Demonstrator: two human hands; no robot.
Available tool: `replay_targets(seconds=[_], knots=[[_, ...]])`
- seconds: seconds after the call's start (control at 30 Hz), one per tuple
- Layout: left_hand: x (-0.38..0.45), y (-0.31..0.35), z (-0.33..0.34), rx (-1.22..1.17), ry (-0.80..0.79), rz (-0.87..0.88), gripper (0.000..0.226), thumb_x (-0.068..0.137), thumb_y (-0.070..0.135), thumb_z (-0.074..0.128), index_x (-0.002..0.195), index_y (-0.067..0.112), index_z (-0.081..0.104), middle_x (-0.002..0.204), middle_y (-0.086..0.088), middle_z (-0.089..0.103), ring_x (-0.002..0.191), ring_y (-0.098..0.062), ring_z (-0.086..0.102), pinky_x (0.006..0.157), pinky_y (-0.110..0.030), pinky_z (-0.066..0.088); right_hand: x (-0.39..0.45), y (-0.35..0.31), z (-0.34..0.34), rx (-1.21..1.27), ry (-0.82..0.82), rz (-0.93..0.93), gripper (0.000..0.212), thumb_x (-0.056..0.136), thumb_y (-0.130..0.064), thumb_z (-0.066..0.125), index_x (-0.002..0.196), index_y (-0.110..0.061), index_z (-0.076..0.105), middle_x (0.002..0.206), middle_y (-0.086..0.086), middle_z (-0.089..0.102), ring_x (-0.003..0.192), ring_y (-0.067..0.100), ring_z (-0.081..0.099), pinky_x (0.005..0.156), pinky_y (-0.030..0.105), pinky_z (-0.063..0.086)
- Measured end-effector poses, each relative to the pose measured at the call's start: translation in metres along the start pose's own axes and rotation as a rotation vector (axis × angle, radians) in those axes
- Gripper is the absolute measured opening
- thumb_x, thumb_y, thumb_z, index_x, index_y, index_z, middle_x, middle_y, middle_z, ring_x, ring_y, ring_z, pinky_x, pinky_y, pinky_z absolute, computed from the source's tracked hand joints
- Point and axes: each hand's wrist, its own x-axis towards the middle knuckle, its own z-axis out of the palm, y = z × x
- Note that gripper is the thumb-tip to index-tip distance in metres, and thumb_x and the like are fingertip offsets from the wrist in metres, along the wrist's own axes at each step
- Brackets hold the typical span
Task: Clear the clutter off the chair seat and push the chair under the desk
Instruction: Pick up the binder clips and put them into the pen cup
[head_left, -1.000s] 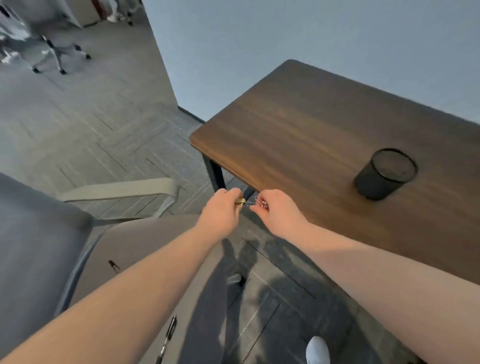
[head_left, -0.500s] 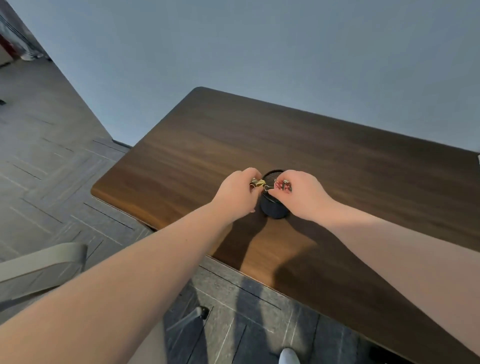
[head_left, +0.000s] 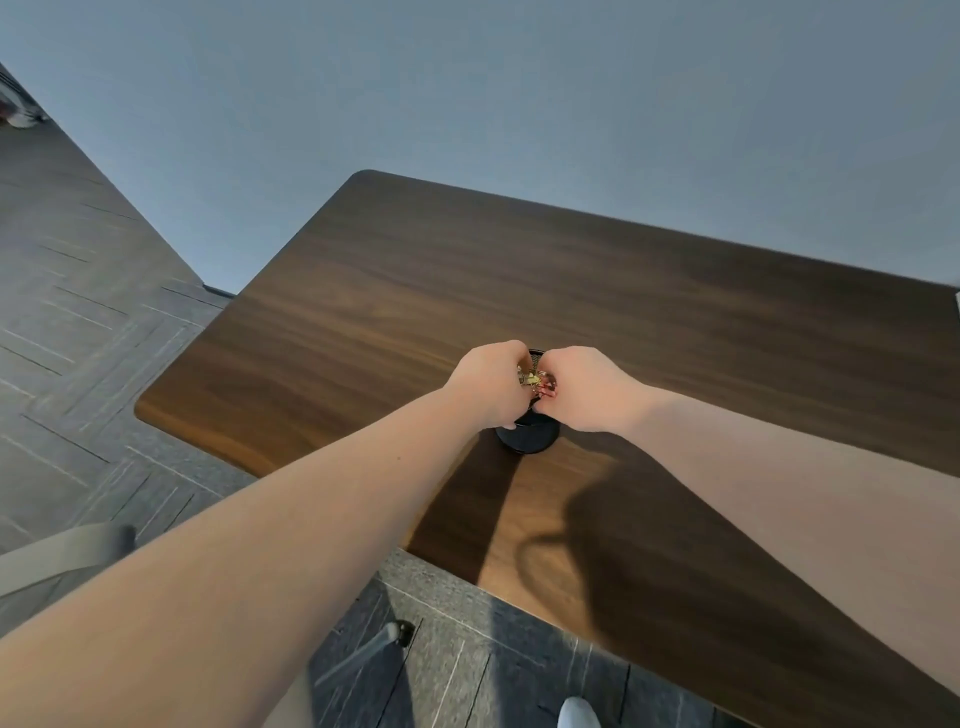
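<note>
Both my hands meet over a black mesh cup standing on the brown wooden desk. My left hand pinches a small gold binder clip above the cup's mouth. My right hand pinches a small red binder clip right beside it. The hands cover most of the cup; only its base and a bit of the far rim show. Of the chair I see a beige armrest at the lower left and one leg with a caster; the seat is out of view.
A grey wall stands behind the desk. Grey patterned carpet spreads to the left and below the desk's front edge. A white shoe tip shows at the bottom.
My hands carried the two clips from beside the desk's front edge up over the desk to the black cup, and have sunk closer onto its mouth. The view swung away from the chair seat.
</note>
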Motion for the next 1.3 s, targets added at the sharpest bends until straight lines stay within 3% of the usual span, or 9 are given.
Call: replay_targets(seconds=[0.07, 0.13, 0.27, 0.47, 0.6, 0.8, 0.97, 1.1, 1.3], knots=[[0.003, 0.001, 0.000, 0.039, -0.021, -0.003, 0.023, 0.089, 0.017, 0.047, 0.110, 0.012, 0.054, 0.109, -0.007, 0.066, 0.060, -0.021, 0.061, 0.068, -0.031, 0.057, 0.002, 0.000, 0.000, 0.010, 0.001, -0.003, 0.028, 0.090, -0.015, 0.054, 0.066, -0.018, 0.040, 0.082, 0.003, 0.054, 0.084, 0.026, 0.053, 0.067, 0.029, 0.036], [0.004, 0.002, 0.000, 0.061, -0.048, -0.005, 0.024, 0.088, 0.018, 0.049, 0.110, 0.011, 0.054, 0.107, -0.007, 0.067, 0.067, -0.023, 0.062, 0.076, -0.034, 0.057, 0.003, 0.000, -0.001, 0.011, 0.002, -0.011, 0.005, 0.089, -0.015, 0.056, 0.086, -0.012, 0.052, 0.097, 0.008, 0.061, 0.096, 0.028, 0.058, 0.070, 0.029, 0.038], [0.005, 0.001, -0.002, 0.113, -0.024, 0.013, 0.029, 0.083, 0.018, 0.059, 0.110, 0.010, 0.054, 0.110, -0.008, 0.066, 0.095, -0.027, 0.062, 0.079, -0.031, 0.049, 0.006, 0.000, 0.002, 0.024, 0.013, -0.028, 0.026, 0.087, -0.012, 0.059, 0.112, -0.009, 0.057, 0.114, 0.009, 0.063, 0.104, 0.027, 0.059, 0.083, 0.031, 0.047], [0.007, -0.002, -0.004, 0.048, -0.004, 0.019, 0.039, 0.077, 0.014, 0.063, 0.115, 0.010, 0.052, 0.116, -0.011, 0.059, 0.103, -0.029, 0.057, 0.076, -0.032, 0.046, 0.009, 0.001, 0.005, 0.074, 0.038, -0.027, 0.027, 0.085, -0.012, 0.063, 0.111, -0.011, 0.056, 0.110, 0.008, 0.062, 0.090, 0.022, 0.054, 0.075, 0.028, 0.046], [0.007, -0.003, -0.004, -0.007, -0.006, 0.052, 0.048, 0.075, 0.014, 0.067, 0.120, 0.012, 0.050, 0.119, -0.012, 0.053, 0.111, -0.028, 0.050, 0.087, -0.037, 0.048, 0.008, 0.001, 0.007, 0.082, 0.080, -0.027, 0.027, 0.085, -0.011, 0.062, 0.112, -0.012, 0.057, 0.106, 0.008, 0.057, 0.088, 0.023, 0.055, 0.077, 0.032, 0.052], [0.000, -0.008, -0.004, 0.001, -0.010, 0.167, 0.052, 0.079, 0.016, 0.064, 0.128, 0.015, 0.046, 0.125, -0.007, 0.054, 0.118, -0.024, 0.047, 0.095, -0.035, 0.044, -0.007, 0.000, 0.008, 0.040, 0.175, -0.022, 0.038, 0.089, -0.016, 0.059, 0.126, -0.019, 0.053, 0.125, 0.006, 0.050, 0.107, 0.025, 0.056, 0.088, 0.038, 0.056], [-0.016, -0.021, -0.009, 0.059, 0.036, 0.177, 0.070, 0.085, 0.024, 0.061, 0.145, 0.022, 0.027, 0.152, -0.007, 0.029, 0.140, -0.027, 0.029, 0.112, -0.043, 0.035, -0.021, -0.007, 0.008, -0.072, 0.235, -0.037, 0.049, 0.094, -0.019, 0.053, 0.141, -0.022, 0.040, 0.154, 0.008, 0.029, 0.139, 0.028, 0.035, 0.109, 0.041, 0.038], [-0.038, -0.049, -0.018, 0.169, 0.055, 0.128, 0.081, 0.085, 0.040, 0.060, 0.149, 0.030, 0.011, 0.160, -0.005, 0.014, 0.147, -0.028, 0.012, 0.117, -0.051, 0.024, -0.025, -0.028, 0.013, -0.054, 0.243, -0.065, 0.059, 0.094, -0.020, 0.054, 0.147, -0.028, 0.030, 0.159, 0.005, 0.021, 0.145, 0.026, 0.024, 0.116, 0.041, 0.027], [-0.093, -0.121, -0.028, 0.260, 0.052, -0.002, 0.082, 0.087, 0.050, 0.053, 0.149, 0.034, 0.002, 0.161, -0.001, 0.001, 0.149, -0.026, 0.001, 0.119, -0.053, 0.017, -0.021, -0.091, 0.044, -0.079, 0.250, -0.204, 0.061, 0.093, -0.030, 0.055, 0.147, -0.034, 0.026, 0.160, 0.002, 0.016, 0.147, 0.024, 0.020, 0.118, 0.043, 0.022]])
